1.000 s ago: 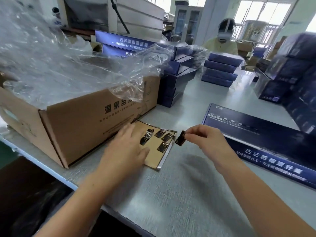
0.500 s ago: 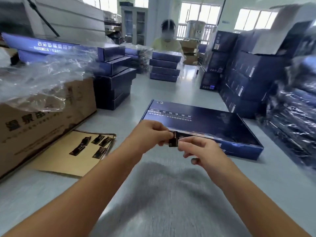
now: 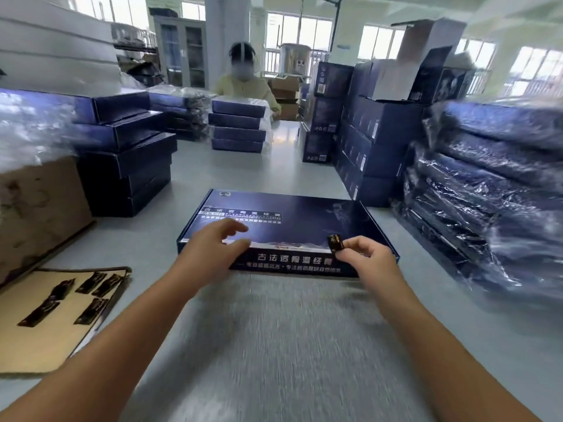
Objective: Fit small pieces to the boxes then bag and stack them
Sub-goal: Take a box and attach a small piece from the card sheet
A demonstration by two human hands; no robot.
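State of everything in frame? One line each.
box, closed, flat on table
piece, pinched, over box's near edge
right hand, pinches piece
left hand, open, at box's near left edge
spare pieces, five, loose on card
right stack, bagged
left stack, unbagged

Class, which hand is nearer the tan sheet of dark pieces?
Left. The left hand is at the blue box's near-left corner, closer to the tan sheet; the right hand, pinching a small dark piece, is farther right.

Print on the small piece (image 3: 335, 242) illegible through blur; cardboard carton (image 3: 36, 214) partly beyond the left edge.
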